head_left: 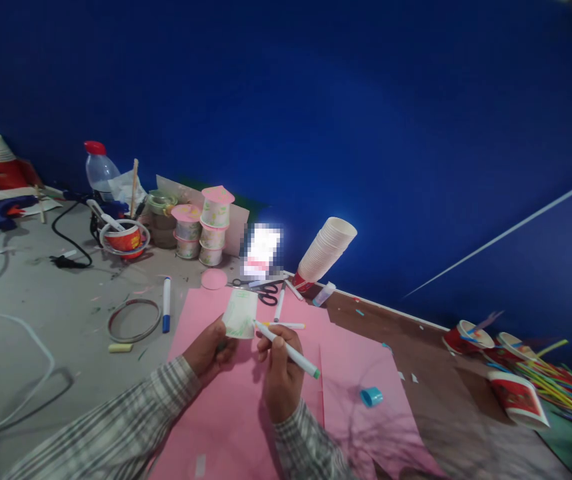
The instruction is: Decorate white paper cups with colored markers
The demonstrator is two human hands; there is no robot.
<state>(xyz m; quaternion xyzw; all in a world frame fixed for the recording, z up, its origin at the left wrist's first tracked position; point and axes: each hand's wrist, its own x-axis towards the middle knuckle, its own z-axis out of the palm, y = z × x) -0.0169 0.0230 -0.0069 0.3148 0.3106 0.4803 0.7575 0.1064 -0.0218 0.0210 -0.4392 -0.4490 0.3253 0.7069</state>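
My left hand is closed around a white paper cup that carries green drawn marks, held over a pink paper sheet. My right hand grips a white marker with a green end; its tip touches the cup's right side. Both sleeves are plaid.
A blue-capped marker, wire ring, scissors, stacked decorated cups, a leaning stack of paper cups, a blue cap, a water bottle, a glue gun, and red cups with straws lie about.
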